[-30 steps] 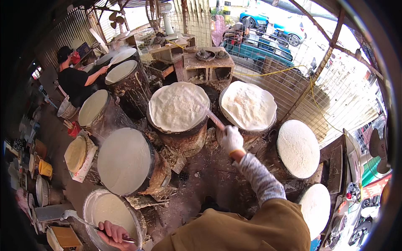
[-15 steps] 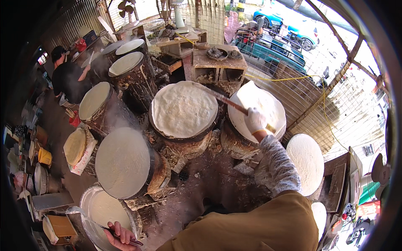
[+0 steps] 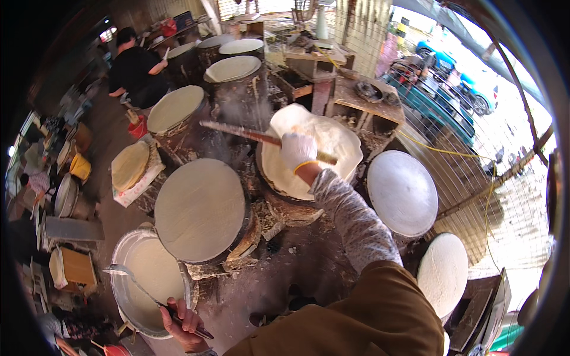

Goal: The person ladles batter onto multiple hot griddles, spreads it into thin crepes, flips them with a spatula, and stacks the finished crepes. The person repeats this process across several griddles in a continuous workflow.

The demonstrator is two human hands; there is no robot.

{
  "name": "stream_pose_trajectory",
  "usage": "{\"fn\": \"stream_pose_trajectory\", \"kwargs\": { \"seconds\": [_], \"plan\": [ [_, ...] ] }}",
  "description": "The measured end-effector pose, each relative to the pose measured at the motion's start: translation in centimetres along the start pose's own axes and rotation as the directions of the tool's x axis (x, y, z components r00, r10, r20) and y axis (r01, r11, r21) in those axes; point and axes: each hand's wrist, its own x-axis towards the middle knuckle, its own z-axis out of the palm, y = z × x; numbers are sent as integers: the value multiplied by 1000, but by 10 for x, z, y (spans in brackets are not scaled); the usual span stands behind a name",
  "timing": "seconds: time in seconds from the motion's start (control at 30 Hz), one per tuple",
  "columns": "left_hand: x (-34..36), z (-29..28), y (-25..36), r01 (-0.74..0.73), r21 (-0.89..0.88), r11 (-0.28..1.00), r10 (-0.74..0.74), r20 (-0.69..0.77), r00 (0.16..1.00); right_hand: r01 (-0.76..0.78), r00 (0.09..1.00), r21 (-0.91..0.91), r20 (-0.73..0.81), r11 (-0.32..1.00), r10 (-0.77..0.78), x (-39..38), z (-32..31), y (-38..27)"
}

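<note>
My right hand [image 3: 300, 153], in a white glove, grips a long wooden stick [image 3: 237, 132] above a drum stove [image 3: 288, 210] topped with crumpled, pale, uneven-edged dough sheets [image 3: 341, 151]. Right of it is a drum's round, grey-white plate [image 3: 402, 193] with no sheet on it. At the bottom, my bare left hand [image 3: 187, 320] is closed round the dark handle of a metal ladle [image 3: 122, 270], over a large metal pot [image 3: 185, 285] of creamy batter [image 3: 148, 267]. A big pale disc [image 3: 200, 209] covers the drum in front of that pot.
More drum stoves [image 3: 231, 68] curve round behind and right. A person [image 3: 136, 77] in black works at back left; others show at the left edge. Nearby are stacked flatbreads [image 3: 130, 163], a red bucket [image 3: 136, 127], a block shelf [image 3: 365, 107], wire fencing and a yellow cable [image 3: 445, 151].
My right hand and stick have swung leftward. The sheet from the right drum has left it and lies crumpled on the middle drum. The view has shifted; my left hand still holds the ladle.
</note>
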Motion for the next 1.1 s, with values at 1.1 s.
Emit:
{"fn": "stream_pose_trajectory", "kwargs": {
  "seconds": [1.1],
  "plan": [
    [19, -69, 126, 118, 15, 993, -116, -112, 987, -279, 960, -168, -48, 945, 275, -4, 98, -89]
  ]
}}
